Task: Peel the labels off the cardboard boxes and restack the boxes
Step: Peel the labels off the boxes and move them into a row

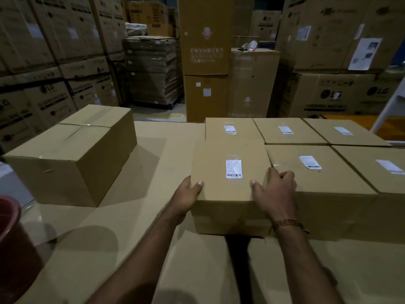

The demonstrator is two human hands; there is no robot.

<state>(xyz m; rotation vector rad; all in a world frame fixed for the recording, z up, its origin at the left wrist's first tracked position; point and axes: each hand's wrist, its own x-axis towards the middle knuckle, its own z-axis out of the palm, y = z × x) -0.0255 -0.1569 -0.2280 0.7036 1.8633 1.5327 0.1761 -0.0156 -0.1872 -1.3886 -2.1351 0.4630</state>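
Box (230, 183): nearest of the labelled group, on the counter (131, 227), dead ahead, long axis running away from the person. Left hand (188, 194) grips its left edge; right hand (274, 194) lies spread over its right top edge. Label (234, 169) centred between, equally near both.
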